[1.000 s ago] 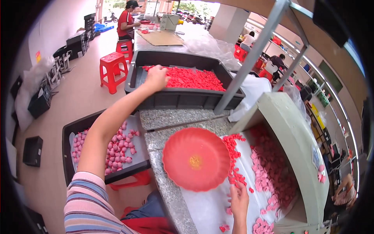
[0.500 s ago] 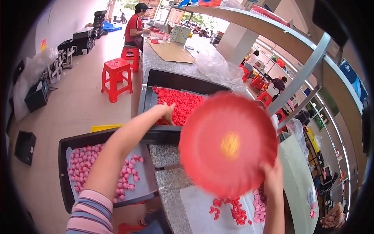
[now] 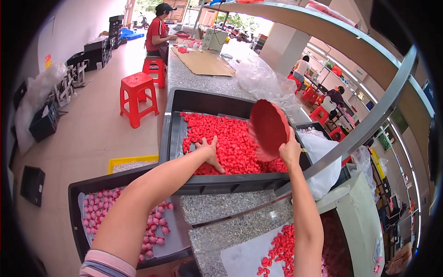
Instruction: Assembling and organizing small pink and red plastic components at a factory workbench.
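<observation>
A person's two bare hands reach over one black tray (image 3: 173,138) on a speckled stone worktop (image 3: 226,205), and I see it heaped with small red pieces (image 3: 221,131), too many to count. The left hand (image 3: 210,154) lies among them near the tray's near side, fingers spread well apart; I cannot tell whether any piece is caught beneath the palm. The right hand (image 3: 290,150) is closed on the rim of one red bowl (image 3: 267,127) with a wavy edge. The bowl tips steeply on its side above the right part of the tray, over the red pieces.

To the near left, lower down, one more black tray (image 3: 76,226) holds dozens of round pink pieces (image 3: 157,228) on a pale sheet, partly hidden by the left forearm. One yellow tray (image 3: 117,162) shows just beyond it. At the near right, one white sheet (image 3: 235,256) on the worktop carries a scatter of red bits (image 3: 281,244), beside one pale green housing (image 3: 362,207).

Far left, two red stools stand on the floor: one nearer stool (image 3: 138,87) and one farther stool (image 3: 154,67), where one co-worker in a red shirt (image 3: 157,34) sits at the worktop.
</observation>
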{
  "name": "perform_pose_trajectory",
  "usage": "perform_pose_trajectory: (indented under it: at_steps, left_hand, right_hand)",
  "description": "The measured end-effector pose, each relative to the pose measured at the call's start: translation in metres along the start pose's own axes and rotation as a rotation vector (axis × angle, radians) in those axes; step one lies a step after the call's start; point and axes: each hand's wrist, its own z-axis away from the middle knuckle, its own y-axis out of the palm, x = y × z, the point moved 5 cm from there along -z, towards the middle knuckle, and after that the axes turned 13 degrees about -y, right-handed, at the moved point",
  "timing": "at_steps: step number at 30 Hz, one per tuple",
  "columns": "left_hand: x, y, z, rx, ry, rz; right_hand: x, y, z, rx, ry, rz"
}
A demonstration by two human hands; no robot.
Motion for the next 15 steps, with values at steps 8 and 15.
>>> perform_pose_trajectory:
  at_steps: [8,15]
  left_hand:
    - [0.002,-0.017,-0.004,0.021,-0.204,1.140]
    - [-0.022,-0.042,-0.002,-0.355,0.234,0.760]
  right_hand:
    - [0.009,0.065,0.027,0.036,-0.023,-0.610]
    - [0.095,0.094,0.034,0.390,0.638,-1.245]
